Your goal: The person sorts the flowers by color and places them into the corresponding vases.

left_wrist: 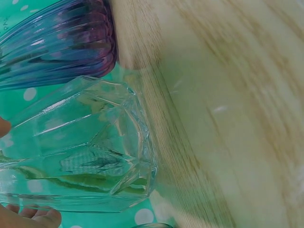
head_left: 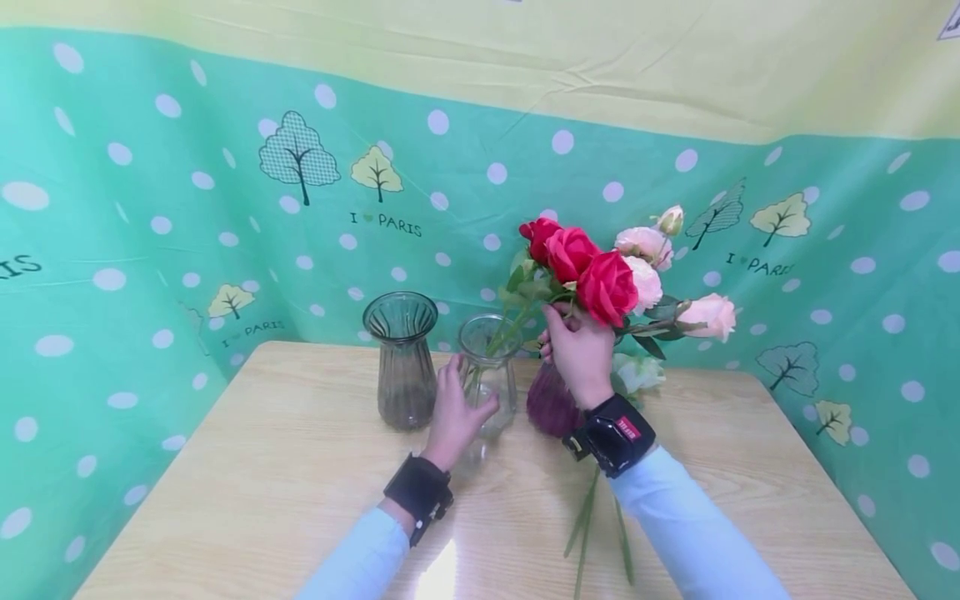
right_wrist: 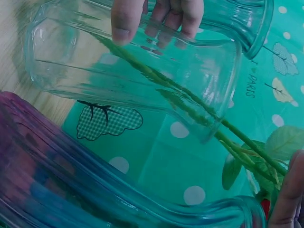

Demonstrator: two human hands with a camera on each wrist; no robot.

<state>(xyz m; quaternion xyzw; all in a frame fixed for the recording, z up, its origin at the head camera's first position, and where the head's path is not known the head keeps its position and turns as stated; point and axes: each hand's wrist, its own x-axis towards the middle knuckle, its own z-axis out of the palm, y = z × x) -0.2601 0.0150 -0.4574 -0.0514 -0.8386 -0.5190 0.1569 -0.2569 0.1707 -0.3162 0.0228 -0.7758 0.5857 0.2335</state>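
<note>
My left hand (head_left: 453, 421) grips a clear glass vase (head_left: 504, 387) standing at the middle of the table, thumb on one side and fingers on the other. With my right hand (head_left: 585, 354) I pinch the stems of the red roses (head_left: 573, 257) just under their blooms. Their green stems (right_wrist: 156, 76) slant through the vase's mouth, and the lower ends show inside the glass. Part of the purple vase (head_left: 551, 408) is hidden behind my right hand. In the left wrist view, my left fingertips (left_wrist: 45, 217) lie along the clear vase's side.
A grey fluted vase (head_left: 407, 379) stands left of the clear one. Pink roses (head_left: 708, 317) rise behind my right hand, above the purple vase. A whitish flower (head_left: 637, 372) and loose stems (head_left: 587, 508) lie on the wooden table (head_left: 285, 467). A patterned curtain (head_left: 465, 167) hangs behind.
</note>
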